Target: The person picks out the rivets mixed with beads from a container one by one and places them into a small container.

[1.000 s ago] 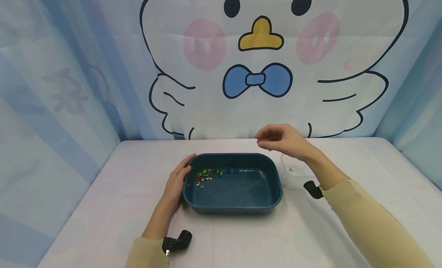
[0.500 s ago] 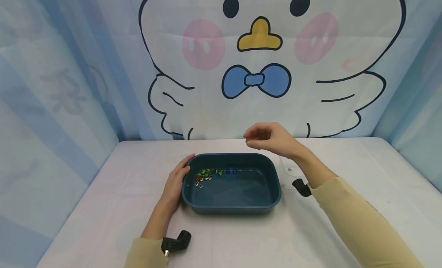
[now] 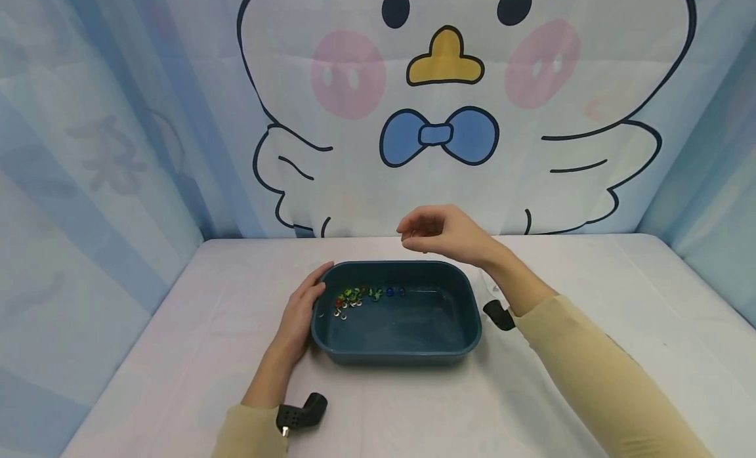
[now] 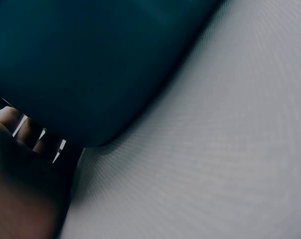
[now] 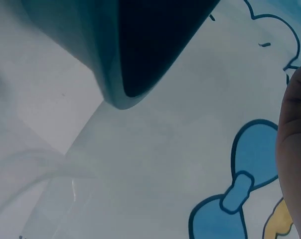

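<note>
A dark teal plastic basin (image 3: 396, 359) stands on the table, filling the top of the left wrist view. Along its far left inner side lie several green and red marbles (image 3: 354, 294), two blue marbles (image 3: 390, 292) and small pale, shiny round pieces (image 3: 344, 317). My left hand (image 3: 295, 320) holds the basin's left end, thumb at the rim and fingers along the outer wall. My right hand (image 3: 445, 233) hovers beyond the basin's back rim, its fingers bent toward the thumb. I cannot tell whether something small sits between those fingertips.
A clear plastic container (image 3: 490, 284), largely hidden by the right forearm, stands right of the basin. White cloth covers the table (image 3: 177, 353). Behind its far edge hangs a curtain (image 3: 437, 189) printed with a cartoon bird.
My right hand has moved left, from above the clear container to behind the basin's back rim. The left hand and the basin hold their place.
</note>
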A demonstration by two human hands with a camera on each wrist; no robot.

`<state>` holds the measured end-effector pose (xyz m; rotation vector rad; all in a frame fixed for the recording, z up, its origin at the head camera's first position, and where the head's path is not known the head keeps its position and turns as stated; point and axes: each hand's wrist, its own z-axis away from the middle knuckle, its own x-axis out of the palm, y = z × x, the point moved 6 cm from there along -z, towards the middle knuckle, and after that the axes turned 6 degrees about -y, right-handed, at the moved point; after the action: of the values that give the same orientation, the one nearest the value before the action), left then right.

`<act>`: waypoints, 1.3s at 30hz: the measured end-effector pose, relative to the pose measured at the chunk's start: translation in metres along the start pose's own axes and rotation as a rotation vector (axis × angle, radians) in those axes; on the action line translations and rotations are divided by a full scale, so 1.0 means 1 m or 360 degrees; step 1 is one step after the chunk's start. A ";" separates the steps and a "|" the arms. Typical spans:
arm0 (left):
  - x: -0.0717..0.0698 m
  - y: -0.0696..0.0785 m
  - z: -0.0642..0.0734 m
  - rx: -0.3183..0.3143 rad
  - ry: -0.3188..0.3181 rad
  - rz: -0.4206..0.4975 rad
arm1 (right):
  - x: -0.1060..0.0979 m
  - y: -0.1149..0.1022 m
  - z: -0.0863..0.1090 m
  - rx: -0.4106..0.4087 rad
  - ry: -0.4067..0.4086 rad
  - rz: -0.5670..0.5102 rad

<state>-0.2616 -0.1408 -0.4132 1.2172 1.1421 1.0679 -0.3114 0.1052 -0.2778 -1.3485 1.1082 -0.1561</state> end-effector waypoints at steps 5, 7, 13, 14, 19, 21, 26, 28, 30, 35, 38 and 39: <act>-0.001 0.000 0.000 -0.0003 0.0005 -0.0004 | 0.005 -0.006 -0.008 -0.0019 -0.0020 -0.0006; -0.001 -0.001 0.000 -0.0003 0.0008 -0.0006 | 0.007 -0.008 -0.011 -0.0040 -0.0024 -0.0018; -0.002 -0.001 0.001 0.0000 0.0003 -0.0010 | 0.016 -0.014 -0.019 -0.0088 -0.0040 -0.0044; -0.003 -0.001 0.001 0.0001 0.0003 -0.0013 | 0.017 -0.015 -0.020 -0.0089 -0.0041 -0.0044; -0.003 -0.001 0.001 -0.0002 0.0002 -0.0025 | 0.024 -0.014 -0.028 -0.0114 -0.0059 -0.0065; -0.003 -0.001 0.001 -0.0008 0.0000 -0.0022 | 0.026 -0.014 -0.031 -0.0140 -0.0074 -0.0075; -0.003 -0.001 0.000 -0.0017 -0.0005 -0.0014 | 0.035 -0.013 -0.038 -0.0214 -0.0116 -0.0073; -0.002 -0.001 0.000 -0.0021 -0.0003 -0.0012 | 0.039 -0.011 -0.041 -0.0228 -0.0130 -0.0068; -0.002 0.000 0.000 -0.0025 -0.0004 -0.0013 | 0.042 -0.010 -0.042 -0.0225 -0.0138 -0.0069; -0.001 0.000 -0.001 -0.0030 -0.0004 -0.0019 | 0.048 -0.006 -0.044 -0.0195 -0.0146 -0.0086; -0.001 0.000 -0.001 -0.0033 -0.0002 -0.0019 | 0.053 -0.002 -0.046 -0.0176 -0.0171 -0.0092; -0.001 0.000 -0.001 -0.0037 -0.0001 -0.0021 | 0.055 0.000 -0.047 -0.0173 -0.0180 -0.0088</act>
<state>-0.2631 -0.1415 -0.4132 1.1903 1.1330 1.0676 -0.3157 0.0366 -0.2990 -1.4676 0.9967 -0.0598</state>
